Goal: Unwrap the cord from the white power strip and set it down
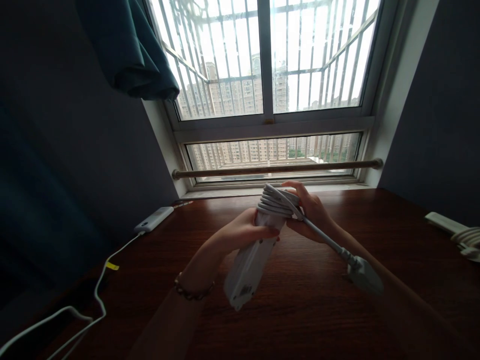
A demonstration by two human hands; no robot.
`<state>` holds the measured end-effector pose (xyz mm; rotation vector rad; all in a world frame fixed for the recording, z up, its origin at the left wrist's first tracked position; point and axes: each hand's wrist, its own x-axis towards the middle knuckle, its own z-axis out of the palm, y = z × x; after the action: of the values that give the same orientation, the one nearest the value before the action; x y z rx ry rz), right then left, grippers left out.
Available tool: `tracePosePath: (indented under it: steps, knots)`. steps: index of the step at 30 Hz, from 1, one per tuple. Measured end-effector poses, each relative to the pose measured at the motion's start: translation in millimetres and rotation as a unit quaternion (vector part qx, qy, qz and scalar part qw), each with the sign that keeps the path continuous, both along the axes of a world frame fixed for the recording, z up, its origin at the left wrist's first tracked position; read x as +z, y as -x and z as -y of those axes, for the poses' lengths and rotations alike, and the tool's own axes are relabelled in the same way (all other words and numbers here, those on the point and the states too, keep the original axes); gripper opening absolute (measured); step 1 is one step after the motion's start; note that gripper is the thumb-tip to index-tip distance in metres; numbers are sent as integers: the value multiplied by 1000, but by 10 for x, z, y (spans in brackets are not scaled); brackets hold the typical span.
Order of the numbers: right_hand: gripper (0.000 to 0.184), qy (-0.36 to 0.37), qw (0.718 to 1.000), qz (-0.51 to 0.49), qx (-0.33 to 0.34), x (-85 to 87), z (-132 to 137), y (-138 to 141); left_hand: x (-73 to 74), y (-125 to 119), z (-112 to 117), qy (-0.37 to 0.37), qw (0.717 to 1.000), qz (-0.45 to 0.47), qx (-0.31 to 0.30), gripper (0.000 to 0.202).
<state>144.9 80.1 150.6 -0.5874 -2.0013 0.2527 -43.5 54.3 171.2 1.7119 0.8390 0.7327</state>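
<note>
A white power strip [249, 275] is held up above the dark wooden table, tilted, with its underside and a small label toward me. Its white cord [277, 202] is wound in several turns around the far end. My left hand [245, 230] grips the strip's body just below the coil, thumb across it. My right hand [309, 212] has its fingers closed around the right side of the coil. From the coil a length of cord runs down to the right, and its plug [363, 275] hangs in front of my right forearm.
A second white strip-like device [154, 219] lies at the table's left edge, its cable [99, 290] trailing toward me past a yellow tag [112, 266]. Another white strip with coiled cord [467, 237] sits at the far right. Behind the wooden table [318, 310] are a rail [277, 170] and a barred window.
</note>
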Motion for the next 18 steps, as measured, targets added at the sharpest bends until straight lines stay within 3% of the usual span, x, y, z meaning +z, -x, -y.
tracePosePath:
  steps: [3, 7, 12, 18]
  knots:
    - [71, -10, 1000, 13, 26, -4, -42, -11, 4, -22, 13, -48, 998, 4, 35, 27]
    - [70, -19, 999, 22, 13, 2, -47, -10, -9, -21, -25, -43, 997, 17, 68, 30]
    - [69, -24, 999, 45, 2, 42, -7, -46, -10, -12, -39, -48, 997, 17, 64, 25]
    - [71, 1, 996, 79, 30, 90, 47, -107, -8, -52, 42, 16, 998, 56, 29, 21]
